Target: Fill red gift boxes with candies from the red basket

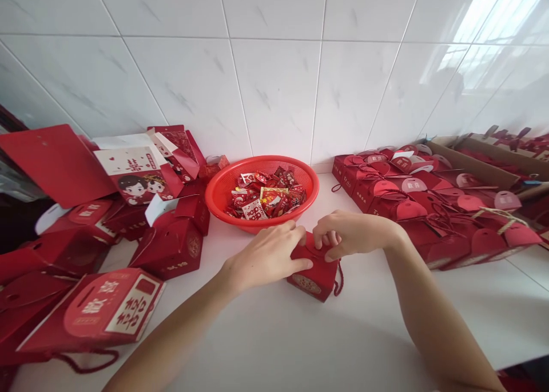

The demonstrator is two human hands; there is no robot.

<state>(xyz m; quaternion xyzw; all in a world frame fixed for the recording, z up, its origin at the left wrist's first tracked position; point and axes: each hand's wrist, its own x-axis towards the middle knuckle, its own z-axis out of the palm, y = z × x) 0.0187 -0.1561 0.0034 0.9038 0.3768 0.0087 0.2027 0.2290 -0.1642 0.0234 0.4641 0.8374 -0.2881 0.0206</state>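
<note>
A small red gift box (312, 275) with a gold round emblem and a dark red cord handle (339, 279) sits on the white counter in front of me. My left hand (272, 252) grips it from the left, with the thumb lying across its top and the other fingers curled over the far side. From the right, my right hand (354, 233) presses bent fingers on the top flaps. Part of the lid is hidden under my hands. Just behind stands a red plastic basket (214, 206) of wrapped candies (272, 198).
Rows of closed red boxes (414, 198) fill the right side, with an open cardboard carton (467, 166) behind them. At left lies a heap of more red boxes (171, 243), some with raised flaps. A white tiled wall (278, 78) rises at the back.
</note>
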